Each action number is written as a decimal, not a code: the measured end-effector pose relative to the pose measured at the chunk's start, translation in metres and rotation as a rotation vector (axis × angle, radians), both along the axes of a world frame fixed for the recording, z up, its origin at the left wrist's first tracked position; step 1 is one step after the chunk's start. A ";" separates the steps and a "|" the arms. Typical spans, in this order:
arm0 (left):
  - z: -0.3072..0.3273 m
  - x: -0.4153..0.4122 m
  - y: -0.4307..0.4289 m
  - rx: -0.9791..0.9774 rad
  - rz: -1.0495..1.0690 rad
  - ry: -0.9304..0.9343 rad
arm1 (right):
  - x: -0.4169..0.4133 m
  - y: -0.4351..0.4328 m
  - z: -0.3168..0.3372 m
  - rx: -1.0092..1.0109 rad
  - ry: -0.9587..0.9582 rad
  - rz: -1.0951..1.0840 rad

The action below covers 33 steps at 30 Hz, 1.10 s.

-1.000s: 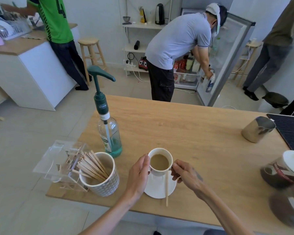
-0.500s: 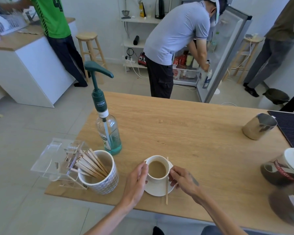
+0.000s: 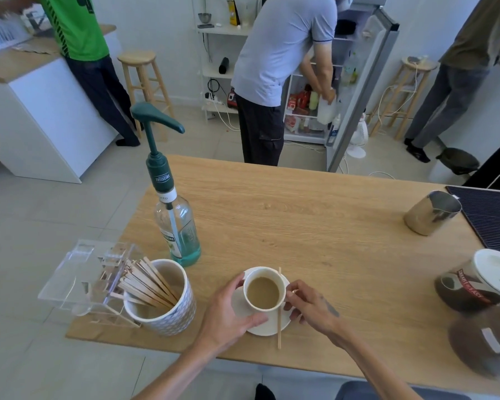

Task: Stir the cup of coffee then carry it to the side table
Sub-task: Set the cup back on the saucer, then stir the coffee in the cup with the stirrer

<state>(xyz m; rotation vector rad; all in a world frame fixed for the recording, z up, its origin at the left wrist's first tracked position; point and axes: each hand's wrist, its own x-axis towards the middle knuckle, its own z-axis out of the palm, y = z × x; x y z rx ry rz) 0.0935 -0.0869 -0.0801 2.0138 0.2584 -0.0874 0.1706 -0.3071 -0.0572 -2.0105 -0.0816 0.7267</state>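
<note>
We see a white cup of milky coffee [image 3: 262, 288] standing on a white saucer [image 3: 283, 320] near the front edge of a light wooden table [image 3: 315, 226]. A wooden stir stick [image 3: 279, 321] lies across the right part of the saucer, just beside the cup; its near end projects past the saucer rim over the table top.

Left hand [image 3: 228, 313]: partly open and curved around the left side of the cup. The fingertips reach the cup's upper left rim; the thumb lies across the front of the saucer, below the cup. We cannot tell how firmly it grips.

Right hand [image 3: 306, 304]: placed at the right side of the cup, with thumb and forefinger pinched together at the cup's right wall. The handle itself is hidden by the fingers, so we cannot confirm that it is held.

To the left of the saucer stands a patterned mug [image 3: 163, 310] filled with wooden stirrers [image 3: 147, 281], touching a clear acrylic holder [image 3: 81, 278] at the table corner. Behind the mug stands a glass syrup bottle [image 3: 179, 226] with a green pump head. At the right of the table we note a steel milk pitcher [image 3: 430, 212], a black ribbed mat [image 3: 491, 215] and a dark jar with a white lid [image 3: 474, 281].

Beyond the table, one person [image 3: 277, 67] bends into an open refrigerator [image 3: 361, 82].
</note>
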 end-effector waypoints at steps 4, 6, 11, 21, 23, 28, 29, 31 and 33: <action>-0.001 0.018 0.007 0.090 -0.109 0.037 | 0.008 -0.009 -0.004 -0.032 -0.048 0.001; -0.002 0.024 0.007 0.102 -0.151 0.028 | 0.014 -0.011 -0.003 -0.043 -0.049 -0.044; -0.011 0.031 0.005 0.085 -0.184 -0.042 | 0.032 -0.007 -0.004 -0.112 -0.068 -0.185; -0.016 0.034 0.002 0.054 -0.190 -0.116 | 0.068 0.019 -0.009 -0.282 -0.101 -0.097; -0.017 0.034 0.002 0.055 -0.193 -0.121 | 0.073 0.026 -0.009 -0.333 -0.089 -0.035; -0.017 0.032 -0.003 0.052 -0.201 -0.143 | 0.080 0.039 -0.015 -0.416 -0.051 0.000; -0.017 0.032 -0.004 0.051 -0.200 -0.141 | 0.081 0.039 -0.016 -0.419 -0.049 -0.010; -0.018 0.031 -0.005 0.047 -0.197 -0.140 | 0.082 0.038 -0.017 -0.397 -0.037 -0.037; -0.018 0.030 -0.006 0.054 -0.193 -0.140 | 0.082 0.033 -0.018 -0.354 -0.012 -0.088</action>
